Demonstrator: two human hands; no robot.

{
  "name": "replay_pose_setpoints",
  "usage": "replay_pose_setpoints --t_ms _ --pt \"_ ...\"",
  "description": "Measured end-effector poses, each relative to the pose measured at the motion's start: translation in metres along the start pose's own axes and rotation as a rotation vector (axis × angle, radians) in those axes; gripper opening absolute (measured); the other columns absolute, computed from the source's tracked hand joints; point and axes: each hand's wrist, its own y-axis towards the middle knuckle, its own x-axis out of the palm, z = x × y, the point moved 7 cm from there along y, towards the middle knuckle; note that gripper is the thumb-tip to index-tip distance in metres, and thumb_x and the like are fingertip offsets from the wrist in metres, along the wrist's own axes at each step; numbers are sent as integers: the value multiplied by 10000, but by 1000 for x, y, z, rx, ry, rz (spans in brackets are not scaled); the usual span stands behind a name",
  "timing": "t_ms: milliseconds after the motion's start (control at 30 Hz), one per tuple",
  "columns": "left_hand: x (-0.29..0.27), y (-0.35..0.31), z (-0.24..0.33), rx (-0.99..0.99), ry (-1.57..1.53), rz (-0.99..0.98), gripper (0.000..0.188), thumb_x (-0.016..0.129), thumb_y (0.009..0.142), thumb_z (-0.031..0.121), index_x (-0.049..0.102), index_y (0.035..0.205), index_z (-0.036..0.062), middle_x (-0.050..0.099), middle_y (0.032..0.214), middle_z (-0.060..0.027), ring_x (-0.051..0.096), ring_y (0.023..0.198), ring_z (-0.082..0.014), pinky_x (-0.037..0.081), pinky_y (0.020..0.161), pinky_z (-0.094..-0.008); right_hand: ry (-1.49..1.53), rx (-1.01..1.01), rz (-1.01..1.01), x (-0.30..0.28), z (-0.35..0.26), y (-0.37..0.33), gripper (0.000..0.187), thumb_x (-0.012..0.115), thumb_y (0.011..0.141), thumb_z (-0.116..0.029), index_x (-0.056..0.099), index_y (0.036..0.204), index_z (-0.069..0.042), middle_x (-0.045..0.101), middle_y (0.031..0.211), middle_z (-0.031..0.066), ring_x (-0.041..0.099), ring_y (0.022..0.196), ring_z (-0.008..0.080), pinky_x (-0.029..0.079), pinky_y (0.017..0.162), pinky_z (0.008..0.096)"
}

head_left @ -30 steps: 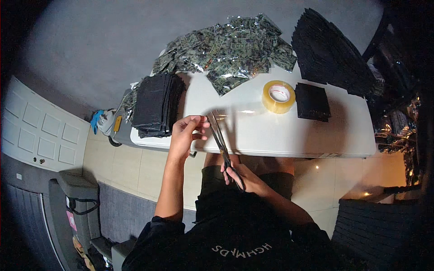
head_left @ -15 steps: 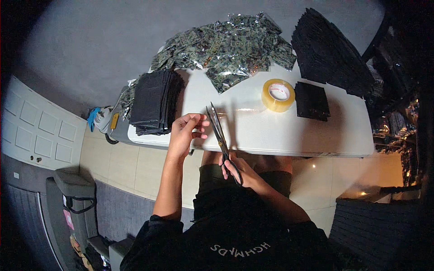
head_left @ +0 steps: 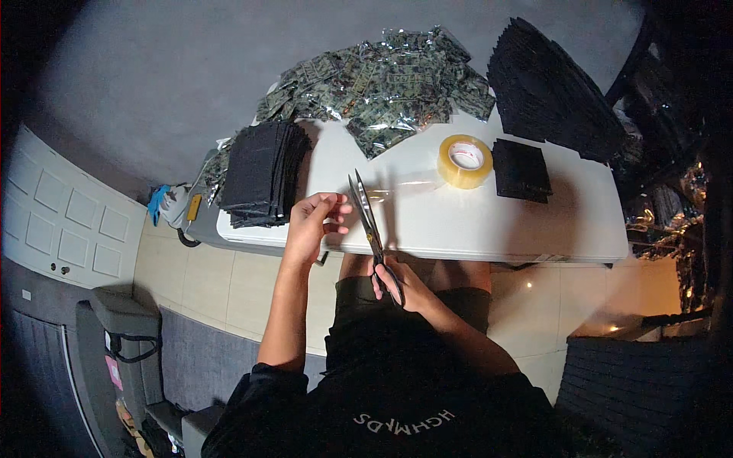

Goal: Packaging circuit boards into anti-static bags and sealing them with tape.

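My right hand (head_left: pixel 401 284) is closed round the black handles of a pair of scissors (head_left: pixel 372 229), whose slightly parted blades point away from me over the table edge. A clear strip of packing tape (head_left: pixel 408 185) runs from the yellowish tape roll (head_left: pixel 465 162) leftward to the blades. My left hand (head_left: pixel 314 217), just left of the blades, pinches thumb to forefinger at the strip's end, with the other fingers curled loosely. Exactly how the strip lies between the blades is hard to make out.
On the white table (head_left: pixel 565 229), a stack of black folded pieces (head_left: pixel 259 172) stands left and a small black pile (head_left: pixel 521 169) lies right of the roll. Camouflage items in clear plastic (head_left: pixel 382 84) lie at the back, beside a tall black stack (head_left: pixel 553 91).
The view has shifted slightly, so the roll and the black piles appear a little farther left. Both hands and the scissors keep nearly the same pose.
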Motion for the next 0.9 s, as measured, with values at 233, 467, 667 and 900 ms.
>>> replay_pose_setpoints --t_ms 233,467,667,900 --pt "2 -1 0 -9 30 1 300 556 1085 186 701 1172 -62 753 1004 -136 649 819 -171 604 702 -354 6 12 2 -5 12 -1 278 556 1143 -286 576 1030 -33 583 772 28 591 641 112 487 572 304" --pt "4 -3 3 -1 28 -9 276 571 1072 174 718 1156 -45 765 985 -118 653 792 -149 615 683 -323 28 43 6 -9 17 -3 266 558 1142 -290 582 1043 -45 582 778 25 585 644 113 492 578 302" --pt "4 -6 2 16 45 -21 305 567 1074 201 702 1173 -54 760 1005 -128 654 809 -165 606 695 -344 -74 21 25 -12 20 -4 300 554 1145 -330 591 1053 -47 600 773 22 602 626 118 483 555 299" --pt "5 -5 -1 18 25 11 288 547 1081 175 704 1150 -56 764 1008 -126 664 805 -173 590 718 -355 -124 10 67 -18 25 -4 314 570 1139 -335 609 1063 -33 615 730 16 608 597 112 472 535 303"
